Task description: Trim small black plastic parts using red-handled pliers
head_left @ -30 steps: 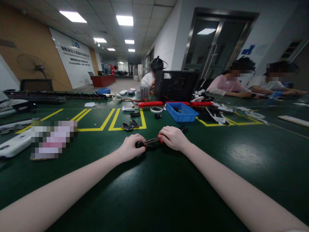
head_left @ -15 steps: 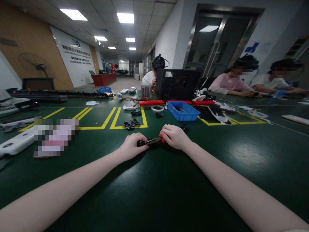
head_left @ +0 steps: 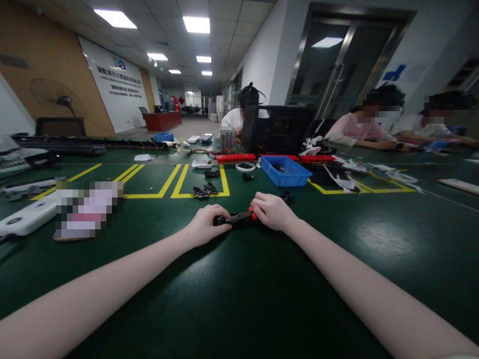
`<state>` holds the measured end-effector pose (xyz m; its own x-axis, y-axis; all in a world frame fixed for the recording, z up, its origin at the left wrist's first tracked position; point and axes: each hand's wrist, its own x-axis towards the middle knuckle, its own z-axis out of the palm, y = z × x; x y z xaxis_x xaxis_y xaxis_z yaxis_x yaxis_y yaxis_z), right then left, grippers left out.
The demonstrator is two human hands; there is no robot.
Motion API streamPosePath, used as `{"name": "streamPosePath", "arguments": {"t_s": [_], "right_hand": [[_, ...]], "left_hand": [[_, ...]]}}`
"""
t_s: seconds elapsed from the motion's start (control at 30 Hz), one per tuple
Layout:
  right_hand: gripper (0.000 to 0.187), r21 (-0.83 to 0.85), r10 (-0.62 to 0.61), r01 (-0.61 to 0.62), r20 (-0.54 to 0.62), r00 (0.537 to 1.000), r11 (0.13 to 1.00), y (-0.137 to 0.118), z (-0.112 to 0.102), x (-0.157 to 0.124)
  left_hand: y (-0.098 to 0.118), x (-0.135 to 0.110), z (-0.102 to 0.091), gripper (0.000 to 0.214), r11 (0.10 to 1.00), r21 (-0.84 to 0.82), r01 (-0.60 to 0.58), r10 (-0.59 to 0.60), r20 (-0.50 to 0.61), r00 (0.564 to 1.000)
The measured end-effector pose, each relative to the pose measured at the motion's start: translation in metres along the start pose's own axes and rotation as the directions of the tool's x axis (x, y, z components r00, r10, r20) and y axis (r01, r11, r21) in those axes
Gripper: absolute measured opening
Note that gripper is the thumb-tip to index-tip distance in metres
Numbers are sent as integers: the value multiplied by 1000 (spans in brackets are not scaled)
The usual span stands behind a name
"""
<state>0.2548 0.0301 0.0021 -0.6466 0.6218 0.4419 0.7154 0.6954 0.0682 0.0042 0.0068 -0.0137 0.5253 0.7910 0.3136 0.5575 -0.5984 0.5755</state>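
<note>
My right hand [head_left: 274, 211] is closed around the red handles of a pair of pliers [head_left: 241, 217], whose dark jaws point left. Between the thumb and fingers of my left hand [head_left: 205, 223] is a small black part [head_left: 220, 220], mostly covered by the fingers. The jaws reach that part; whether they clamp it I cannot tell. Both hands are low over the green table [head_left: 232, 289]. Beyond them lie several black plastic pieces [head_left: 205, 190] inside a yellow-taped area, and a dark object [head_left: 287, 197] is partly visible behind my right hand.
A blue bin [head_left: 286, 172] with dark items stands behind my right hand. Near it are a white ring [head_left: 245, 167], red strips [head_left: 235, 158] and a large black case [head_left: 280, 129]. A white power strip [head_left: 26, 218] is at the left. Several people sit across the table.
The view has shifted slightly. The red handles look a little farther apart than before, while both hands keep nearly the same place and hold.
</note>
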Motion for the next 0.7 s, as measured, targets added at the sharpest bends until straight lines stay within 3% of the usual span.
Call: {"name": "streamPosePath", "arguments": {"t_s": [0.7], "right_hand": [[32,10,34,-34,-3,999,999,-1,1,1]], "left_hand": [[-2,0,2,10,1000,20,-8,9,-8,1000]]}}
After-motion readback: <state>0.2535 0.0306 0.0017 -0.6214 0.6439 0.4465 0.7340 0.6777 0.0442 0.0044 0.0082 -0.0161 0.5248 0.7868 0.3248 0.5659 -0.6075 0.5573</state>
